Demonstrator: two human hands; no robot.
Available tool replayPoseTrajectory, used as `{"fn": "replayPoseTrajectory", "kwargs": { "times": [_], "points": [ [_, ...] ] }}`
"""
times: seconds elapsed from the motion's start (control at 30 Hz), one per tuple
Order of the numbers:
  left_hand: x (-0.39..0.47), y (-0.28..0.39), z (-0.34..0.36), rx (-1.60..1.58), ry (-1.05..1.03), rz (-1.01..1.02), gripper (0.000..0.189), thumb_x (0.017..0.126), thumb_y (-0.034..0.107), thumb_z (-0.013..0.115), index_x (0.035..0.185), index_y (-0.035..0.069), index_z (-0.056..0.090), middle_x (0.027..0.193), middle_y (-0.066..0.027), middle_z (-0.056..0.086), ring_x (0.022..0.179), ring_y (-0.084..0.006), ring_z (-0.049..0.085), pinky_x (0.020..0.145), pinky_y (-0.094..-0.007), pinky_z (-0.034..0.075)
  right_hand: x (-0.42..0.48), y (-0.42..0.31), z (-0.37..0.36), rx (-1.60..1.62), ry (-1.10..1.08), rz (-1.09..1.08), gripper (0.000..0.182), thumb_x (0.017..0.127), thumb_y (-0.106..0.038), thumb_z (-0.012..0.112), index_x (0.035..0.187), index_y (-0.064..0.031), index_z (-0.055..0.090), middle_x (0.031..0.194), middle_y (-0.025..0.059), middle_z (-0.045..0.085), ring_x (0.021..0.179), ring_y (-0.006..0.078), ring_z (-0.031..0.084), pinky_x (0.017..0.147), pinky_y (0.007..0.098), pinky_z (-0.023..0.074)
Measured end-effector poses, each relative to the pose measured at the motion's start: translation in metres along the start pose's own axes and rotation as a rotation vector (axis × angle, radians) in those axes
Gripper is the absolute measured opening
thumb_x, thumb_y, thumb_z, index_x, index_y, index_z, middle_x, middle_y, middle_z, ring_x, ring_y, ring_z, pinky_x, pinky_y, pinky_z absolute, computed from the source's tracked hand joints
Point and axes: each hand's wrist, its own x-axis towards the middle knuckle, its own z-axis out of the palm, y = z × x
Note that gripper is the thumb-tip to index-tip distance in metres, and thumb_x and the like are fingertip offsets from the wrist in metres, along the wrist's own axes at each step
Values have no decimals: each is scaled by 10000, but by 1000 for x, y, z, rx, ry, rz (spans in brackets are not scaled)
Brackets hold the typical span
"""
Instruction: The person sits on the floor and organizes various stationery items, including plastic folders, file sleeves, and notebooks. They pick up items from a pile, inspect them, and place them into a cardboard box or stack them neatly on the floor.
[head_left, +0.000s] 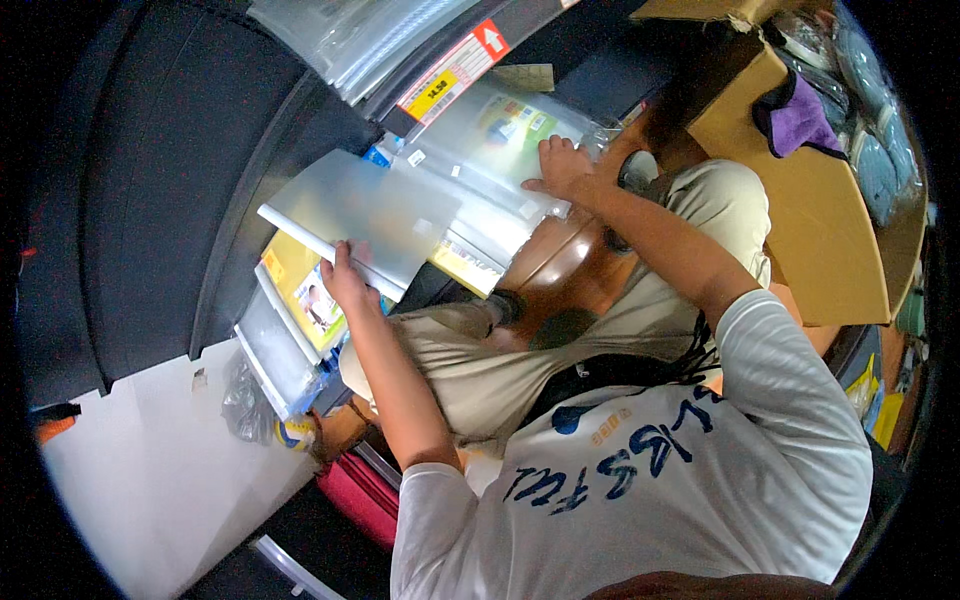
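Observation:
My left hand (351, 283) grips the white spine bar of a translucent plastic report cover (360, 202), which is tilted up from the pile. Below that cover lies a yellow-backed pack (300, 274) with a printed photo on it, and a clear folder with a white spine (277, 360) beside it. My right hand (564, 169) rests on a stack of clear plastic folders (480, 176), its fingers spread near a green printed insert (517, 124). The lower edges of these folders overlap a yellow-edged pack (469, 266).
Overhead, a shelf edge carries a price label (450, 75), with clear sleeves (375, 45) stacked on it. An open cardboard box (795, 195) at right holds bagged goods and a purple cloth item (802, 120). A red case (360, 495) lies below left, near a grey plastic bag (247, 405).

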Motion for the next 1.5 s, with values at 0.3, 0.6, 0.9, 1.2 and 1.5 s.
{"fn": "replayPoseTrajectory", "kwargs": {
  "times": [0.3, 0.6, 0.9, 1.2, 1.5],
  "points": [
    [-5, 6, -7, -231, 53, -38, 202, 864, 109, 470, 1037, 9, 441, 949, -136, 538, 820, -262, 576, 709, -376, 505, -11, -23, 22, -66, 109, -226, 746, 646, -513, 644, 1133, 15, 443, 1195, 142, 417, 1123, 282, 392, 858, 451, 372],
    [2, -20, 3, -367, -103, -300, 190, 869, 119, 461, 1016, -1, 471, 928, -110, 563, 853, -213, 572, 764, -347, 495, -3, -38, 15, 532, -143, -277, 521, 760, -351, 564, 1149, -23, 451, 1033, 144, 572, 970, 289, 547, 820, 421, 439],
    [-42, -86, 57, 384, -461, -497, 472, 805, 292, 596, 1025, -92, 433, 856, -173, 570, 646, -203, 591, 483, -300, 487, -12, -27, 0, 1566, -492, 227, 330, 846, -289, 507, 1106, -85, 519, 931, 79, 629, 706, 136, 559, 613, 274, 446],
    [-8, -144, 61, 746, -197, -351, 643, 636, 270, 740, 1008, -134, 405, 894, -249, 578, 679, -311, 610, 551, -346, 497, 12, -11, -19, 1626, -83, 364, 248, 886, -219, 449, 1082, -91, 530, 822, 72, 634, 633, 122, 549, 511, 220, 389],
    [-8, -122, 40, -34, -128, -487, 191, 763, 125, 619, 788, 20, 461, 627, -68, 507, 482, -138, 497, 383, -240, 400, 15, -2, -35, 1742, -108, 323, 250, 872, -247, 469, 1087, -125, 514, 850, 27, 641, 690, 120, 551, 593, 281, 399]
  ]
}}
